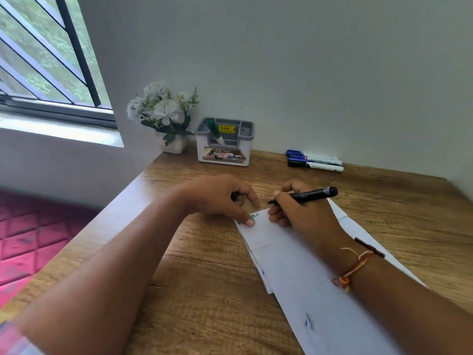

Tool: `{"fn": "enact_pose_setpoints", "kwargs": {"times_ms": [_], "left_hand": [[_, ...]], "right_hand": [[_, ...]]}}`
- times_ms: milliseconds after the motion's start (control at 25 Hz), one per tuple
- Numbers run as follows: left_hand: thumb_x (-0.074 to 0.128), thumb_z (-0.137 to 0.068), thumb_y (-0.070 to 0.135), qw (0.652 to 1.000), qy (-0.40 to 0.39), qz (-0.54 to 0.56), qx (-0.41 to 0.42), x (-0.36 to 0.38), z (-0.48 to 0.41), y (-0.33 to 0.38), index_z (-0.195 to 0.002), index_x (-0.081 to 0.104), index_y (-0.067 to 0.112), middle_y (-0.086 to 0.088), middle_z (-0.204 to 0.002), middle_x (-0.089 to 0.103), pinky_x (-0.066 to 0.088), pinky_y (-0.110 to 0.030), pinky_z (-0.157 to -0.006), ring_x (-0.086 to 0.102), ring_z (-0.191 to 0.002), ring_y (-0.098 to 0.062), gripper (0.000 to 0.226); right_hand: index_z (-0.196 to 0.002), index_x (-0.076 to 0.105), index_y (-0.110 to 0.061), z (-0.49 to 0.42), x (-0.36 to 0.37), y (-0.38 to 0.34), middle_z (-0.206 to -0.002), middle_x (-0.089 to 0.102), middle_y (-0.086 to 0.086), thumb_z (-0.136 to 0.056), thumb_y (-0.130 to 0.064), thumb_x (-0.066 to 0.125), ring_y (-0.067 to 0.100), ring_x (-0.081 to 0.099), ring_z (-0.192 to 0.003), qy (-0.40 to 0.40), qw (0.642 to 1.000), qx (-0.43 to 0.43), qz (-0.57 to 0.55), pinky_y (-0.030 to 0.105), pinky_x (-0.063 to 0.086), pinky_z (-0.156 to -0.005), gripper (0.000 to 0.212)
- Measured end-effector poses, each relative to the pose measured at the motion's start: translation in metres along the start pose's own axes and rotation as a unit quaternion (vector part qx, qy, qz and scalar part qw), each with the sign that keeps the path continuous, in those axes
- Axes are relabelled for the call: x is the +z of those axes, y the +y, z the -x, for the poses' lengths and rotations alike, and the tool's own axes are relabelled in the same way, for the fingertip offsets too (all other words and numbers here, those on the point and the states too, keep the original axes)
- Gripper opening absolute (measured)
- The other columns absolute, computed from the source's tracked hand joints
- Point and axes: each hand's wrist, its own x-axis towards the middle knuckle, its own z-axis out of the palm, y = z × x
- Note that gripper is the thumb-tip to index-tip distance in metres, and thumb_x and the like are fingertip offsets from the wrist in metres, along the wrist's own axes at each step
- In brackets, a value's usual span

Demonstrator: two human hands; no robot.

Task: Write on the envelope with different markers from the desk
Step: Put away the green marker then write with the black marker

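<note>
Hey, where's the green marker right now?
The green marker stands tilted in the grey organizer at the desk's far edge, beside the white flower pot, left of the blue markers.

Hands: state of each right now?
Left hand: curled around a small dark object, likely the marker's cap, one fingertip pinning the envelope.
Right hand: closed on a black marker, tip at the envelope.

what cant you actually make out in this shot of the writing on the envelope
- Head view: the black marker's tip is hidden behind the right hand, so contact with the envelope is unclear.
- The green marks are too small and partly covered by the left hand's fingers to read.
- A dark object in the left hand is mostly hidden.
- The envelope's near end is cut off by the bottom edge.
</note>
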Motion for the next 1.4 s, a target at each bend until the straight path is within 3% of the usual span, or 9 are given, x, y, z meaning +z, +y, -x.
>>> {"fn": "enact_pose_setpoints", "kwargs": {"times_ms": [160,320,640,800,880,1200,1400], "left_hand": [[0.086,-0.071,0.046,0.999,-0.011,-0.037,0.007,0.003,-0.007,-0.004,-0.106,0.067,0.044,0.013,-0.074,0.059,0.043,-0.033,-0.069,0.053,-0.070,-0.009,0.040],[0.085,-0.073,0.043,0.999,-0.023,-0.034,0.010,0.003,-0.007,-0.003,-0.107,0.066,0.044,0.009,-0.078,0.059,0.043,-0.034,-0.070,0.053,-0.075,-0.012,0.039],[0.085,-0.076,0.037,1.000,-0.023,0.006,0.019,0.004,-0.009,-0.006,-0.108,0.066,0.039,0.011,-0.072,0.056,0.041,-0.029,-0.067,0.050,-0.068,-0.007,0.038],[0.085,-0.076,0.040,1.000,-0.025,0.005,0.014,0.006,-0.011,-0.006,-0.109,0.064,0.039,0.010,-0.073,0.056,0.040,-0.029,-0.065,0.050,-0.069,-0.009,0.039],[0.085,-0.076,0.039,1.000,-0.026,0.003,0.012,0.007,-0.011,-0.006,-0.110,0.064,0.039,0.009,-0.075,0.056,0.040,-0.029,-0.064,0.050,-0.070,-0.010,0.040],[0.086,-0.076,0.036,0.999,-0.026,0.021,0.017,0.007,-0.010,-0.006,-0.108,0.065,0.037,0.010,-0.071,0.055,0.040,-0.032,-0.066,0.049,-0.067,-0.009,0.039],[0.086,-0.076,0.035,0.999,-0.027,0.026,0.013,0.007,-0.010,-0.005,-0.108,0.066,0.036,0.013,-0.068,0.056,0.040,-0.031,-0.065,0.049,-0.065,-0.008,0.037]], "right_hand": [[-0.097,0.070,-0.012,0.003,-0.002,0.001,-0.079,0.080,0.006,-0.099,-0.021,0.063,0.017,0.079,-0.074,0.000,0.999,-0.021,0.026,0.028,0.062,-0.068,0.011],[-0.088,0.075,-0.018,0.012,-0.002,-0.002,-0.076,0.078,0.004,-0.094,-0.027,0.069,0.016,0.075,-0.074,0.014,0.994,-0.056,0.088,0.033,0.060,-0.071,0.013],[-0.085,0.081,-0.028,0.017,-0.008,0.003,-0.082,0.078,-0.010,-0.084,-0.024,0.081,0.006,0.074,-0.077,-0.015,0.999,-0.010,0.052,0.016,0.058,-0.063,0.004],[-0.081,0.082,-0.027,0.012,-0.005,0.008,-0.083,0.079,-0.004,-0.085,-0.026,0.078,0.014,0.075,-0.083,0.008,0.998,-0.013,0.056,0.032,0.063,-0.074,0.005],[-0.078,0.081,-0.026,0.011,-0.004,0.008,-0.081,0.079,-0.002,-0.086,-0.026,0.077,0.016,0.076,-0.082,0.016,0.998,-0.012,0.056,0.034,0.062,-0.075,0.009],[-0.079,0.081,-0.029,0.012,-0.004,0.009,-0.080,0.076,-0.012,-0.084,-0.031,0.078,0.004,0.072,-0.076,0.005,0.992,-0.029,0.122,0.019,0.056,-0.063,0.006],[-0.076,0.081,-0.023,0.010,-0.005,0.010,-0.078,0.078,-0.002,-0.084,-0.022,0.076,0.016,0.074,-0.076,0.022,0.997,-0.014,0.072,0.034,0.060,-0.070,0.009]]}}
